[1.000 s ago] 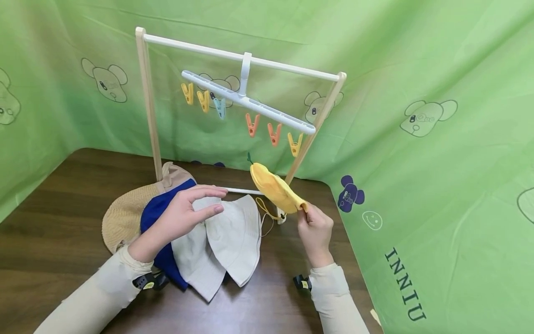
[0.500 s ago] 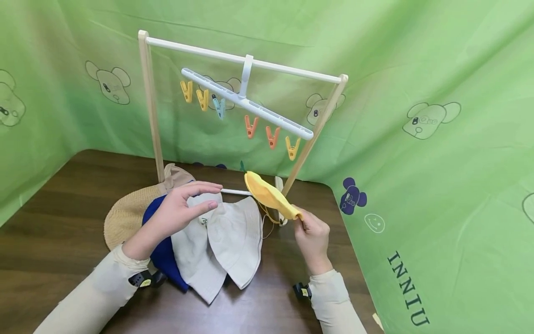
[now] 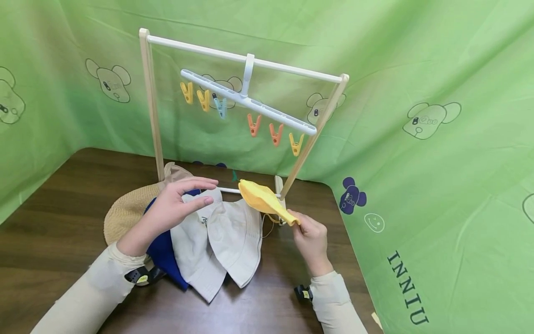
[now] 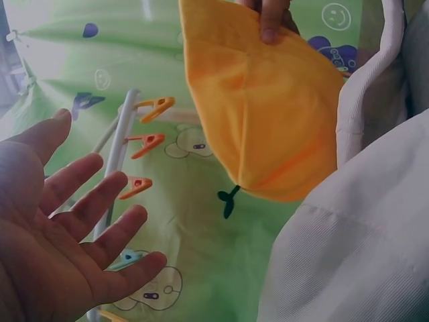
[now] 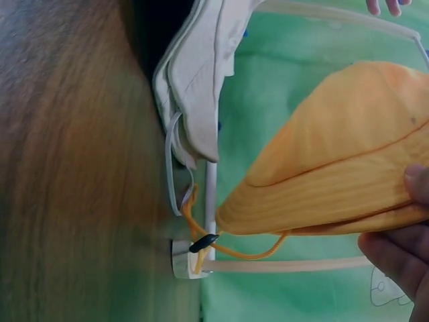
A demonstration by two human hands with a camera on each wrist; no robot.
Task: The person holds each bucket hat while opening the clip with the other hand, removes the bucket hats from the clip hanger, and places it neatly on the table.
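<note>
My right hand [image 3: 312,239] pinches the brim of a yellow bucket hat [image 3: 260,197], thumb on one face and fingers on the other. The hat is held up on its side, its green sprout tip pointing left. In the right wrist view the hat's yellow chin cord [image 5: 261,253] dangles with a dark toggle. My left hand [image 3: 175,206] hovers over the pile of hats with fingers spread and nothing in them. Below it lie a white bucket hat [image 3: 235,236], an off-white hat [image 3: 193,260], a blue hat [image 3: 167,260] and a tan woven hat [image 3: 125,213].
Behind the hats stands a wooden rack with a white top rail [image 3: 200,48]. From it hangs a white hanger [image 3: 267,109] bearing several coloured clothespins, among them an orange clothespin [image 3: 276,134]. A green printed curtain [image 3: 417,185] encloses the brown table [image 3: 50,222].
The yellow hat has swung down and to the left, its crown tip lowering, as my right hand shifts slightly left. My left hand has moved slightly left.
</note>
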